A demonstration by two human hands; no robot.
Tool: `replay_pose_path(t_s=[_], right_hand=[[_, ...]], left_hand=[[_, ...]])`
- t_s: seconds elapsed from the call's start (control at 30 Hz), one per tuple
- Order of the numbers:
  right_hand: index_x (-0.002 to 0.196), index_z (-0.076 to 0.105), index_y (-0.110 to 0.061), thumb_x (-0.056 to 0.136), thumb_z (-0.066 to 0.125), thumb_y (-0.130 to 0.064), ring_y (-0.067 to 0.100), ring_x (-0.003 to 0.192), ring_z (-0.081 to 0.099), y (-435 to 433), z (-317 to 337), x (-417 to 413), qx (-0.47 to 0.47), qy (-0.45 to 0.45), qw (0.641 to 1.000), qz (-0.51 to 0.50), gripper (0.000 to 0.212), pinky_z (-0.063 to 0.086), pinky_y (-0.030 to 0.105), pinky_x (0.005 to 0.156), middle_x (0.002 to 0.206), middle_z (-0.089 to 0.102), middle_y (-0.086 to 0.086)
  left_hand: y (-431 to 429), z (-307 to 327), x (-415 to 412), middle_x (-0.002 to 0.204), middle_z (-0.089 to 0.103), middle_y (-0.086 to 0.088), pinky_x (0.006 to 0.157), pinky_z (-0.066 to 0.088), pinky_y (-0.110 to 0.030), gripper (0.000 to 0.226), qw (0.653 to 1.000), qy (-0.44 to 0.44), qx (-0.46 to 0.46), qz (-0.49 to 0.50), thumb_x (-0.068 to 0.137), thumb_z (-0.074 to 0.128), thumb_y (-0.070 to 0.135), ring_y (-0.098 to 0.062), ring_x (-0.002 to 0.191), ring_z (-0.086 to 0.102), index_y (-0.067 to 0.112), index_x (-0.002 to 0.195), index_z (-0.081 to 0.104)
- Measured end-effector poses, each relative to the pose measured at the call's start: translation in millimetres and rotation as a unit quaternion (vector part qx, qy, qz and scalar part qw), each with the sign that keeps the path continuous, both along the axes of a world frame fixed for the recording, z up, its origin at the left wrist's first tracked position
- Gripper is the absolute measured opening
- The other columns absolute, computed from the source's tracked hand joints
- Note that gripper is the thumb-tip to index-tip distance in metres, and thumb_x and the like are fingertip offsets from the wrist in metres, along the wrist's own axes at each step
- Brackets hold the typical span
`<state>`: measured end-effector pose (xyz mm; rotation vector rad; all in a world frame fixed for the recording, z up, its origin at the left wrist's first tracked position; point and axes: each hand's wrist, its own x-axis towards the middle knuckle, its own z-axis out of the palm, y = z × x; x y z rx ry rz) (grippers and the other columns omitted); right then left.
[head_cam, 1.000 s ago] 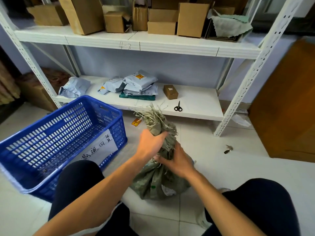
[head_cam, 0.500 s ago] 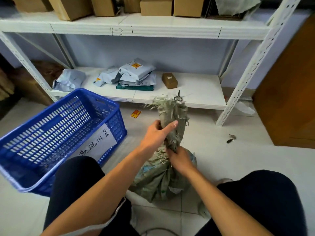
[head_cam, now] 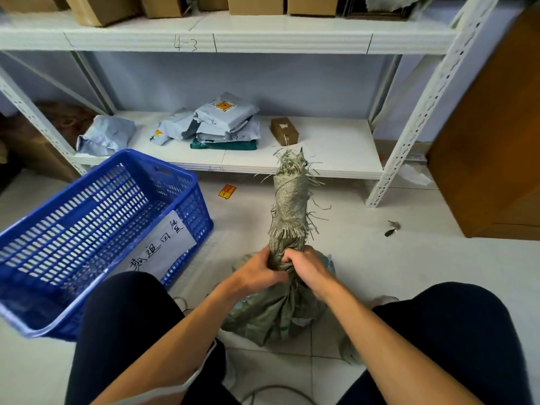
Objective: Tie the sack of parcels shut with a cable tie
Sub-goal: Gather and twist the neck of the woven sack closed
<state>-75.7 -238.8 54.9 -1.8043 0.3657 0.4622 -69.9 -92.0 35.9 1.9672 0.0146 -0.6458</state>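
Two hands [head_cam: 257, 270] [head_cam: 309, 268], one sack [head_cam: 287, 211], gripped neck

The hands [head_cam: 258, 273] hide the neck of the sack [head_cam: 280, 314]; the cardboard boxes [head_cam: 254, 4] are cropped above.

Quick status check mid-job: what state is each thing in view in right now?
sack: upright, neck gathered and twisted, no cable tie visible on it.
left hand: grips the sack's neck.
right hand: grips the neck, beside the left hand.
blue crate: tilted, paper label on its side.
small cardboard box: closed, on the lower shelf.
grey mailer bags: piled on the lower shelf.
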Motion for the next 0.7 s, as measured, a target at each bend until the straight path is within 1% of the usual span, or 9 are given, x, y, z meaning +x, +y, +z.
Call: replay_pose_path(t_s=[0.07,0.2,0.27,0.37,0.47,0.5,0.6,0.63,0.7], right_hand=[[0.072,0.062,-0.015,0.084,0.060,-0.013,0.014,0.058,0.052,-0.8,2.8,0.6,0.007,0.007,1.000,-0.006,0.012,0.041,0.017,0.046,0.062,0.060,0.001],[0.074,0.064,-0.014,0.080,0.061,-0.017,0.020,0.068,0.057,2.0,5.7,2.0,0.011,0.035,0.999,0.013,0.007,0.044,0.030,0.062,0.069,0.063,0.005],[0.074,0.061,-0.015,0.081,0.061,-0.018,0.017,0.066,0.055,4.9,7.2,1.9,-0.001,0.040,0.999,0.026,0.007,0.042,0.028,0.062,0.067,0.061,0.002],[0.072,0.058,-0.017,0.080,0.062,-0.017,0.016,0.067,0.052,7.6,10.2,3.1,-0.005,0.034,0.999,0.025,0.009,0.039,0.029,0.062,0.067,0.057,0.000],[0.074,0.061,-0.017,0.078,0.063,-0.015,0.018,0.073,0.052,8.2,11.6,5.5,-0.008,0.009,1.000,0.018,0.005,0.040,0.031,0.067,0.074,0.060,0.004],[0.073,0.061,-0.018,0.078,0.063,-0.015,0.017,0.072,0.052,8.4,13.3,5.0,-0.009,0.007,1.000,0.020,0.007,0.039,0.031,0.066,0.073,0.059,0.003],[0.079,0.064,-0.016,0.083,0.063,-0.016,0.013,0.072,0.052,8.8,15.6,4.6,-0.013,0.000,0.999,0.043,0.004,0.039,0.028,0.063,0.077,0.061,0.002],[0.086,0.067,-0.014,0.085,0.063,-0.019,0.012,0.075,0.055,9.6,15.6,4.5,-0.014,-0.003,0.998,0.053,0.006,0.041,0.027,0.065,0.083,0.064,0.003],[0.100,0.071,-0.013,0.087,0.064,-0.024,0.013,0.085,0.061,10.8,11.1,5.8,-0.018,-0.016,0.998,0.064,0.018,0.047,0.027,0.072,0.096,0.071,0.004]], left_hand=[[0.0,-7.7,-1.1,0.084,0.068,0.001,0.063,0.053,-0.022,0.037,1.000,0.022,0.009,-0.015,0.076,0.080,0.009,-0.005,0.067,0.064,0.020,0.104,0.059],[-3.6,-20.8,-7.2,0.096,0.073,0.002,0.083,0.057,-0.032,0.049,0.997,0.038,0.048,-0.047,0.069,0.089,0.040,-0.016,0.088,0.069,0.024,0.105,0.061],[-10.0,-20.1,-14.6,0.096,0.070,0.004,0.088,0.057,-0.031,0.040,0.997,0.025,0.055,-0.039,0.078,0.086,0.037,-0.014,0.090,0.067,0.027,0.104,0.057],[-18.3,-17.7,-17.7,0.083,0.063,0.007,0.067,0.055,-0.019,0.028,0.997,-0.032,0.067,0.002,0.084,0.081,0.023,-0.013,0.079,0.064,0.023,0.100,0.059],[-21.4,-17.1,-14.4,0.077,0.061,0.009,0.053,0.045,-0.009,0.020,0.998,-0.050,0.020,0.043,0.085,0.076,0.006,-0.001,0.066,0.058,0.018,0.096,0.062],[-21.7,-17.1,-13.6,0.078,0.062,0.009,0.056,0.046,-0.008,0.021,0.997,-0.056,0.005,0.044,0.086,0.073,0.001,0.000,0.067,0.058,0.017,0.095,0.063],[-24.9,-19.5,-12.7,0.089,0.065,0.005,0.076,0.052,-0.016,0.033,0.996,-0.080,-0.021,0.041,0.090,0.060,-0.008,-0.012,0.089,0.062,0.024,0.093,0.062],[-26.4,-19.2,-12.2,0.093,0.065,0.004,0.082,0.053,-0.020,0.038,0.994,-0.086,-0.035,0.050,0.091,0.056,-0.010,-0.012,0.094,0.062,0.027,0.093,0.061],[-28.8,-19.6,-11.2,0.098,0.063,0.010,0.080,0.052,-0.011,0.041,0.990,-0.093,-0.063,0.082,0.092,0.050,-0.013,0.000,0.095,0.059,0.026,0.103,0.057]])
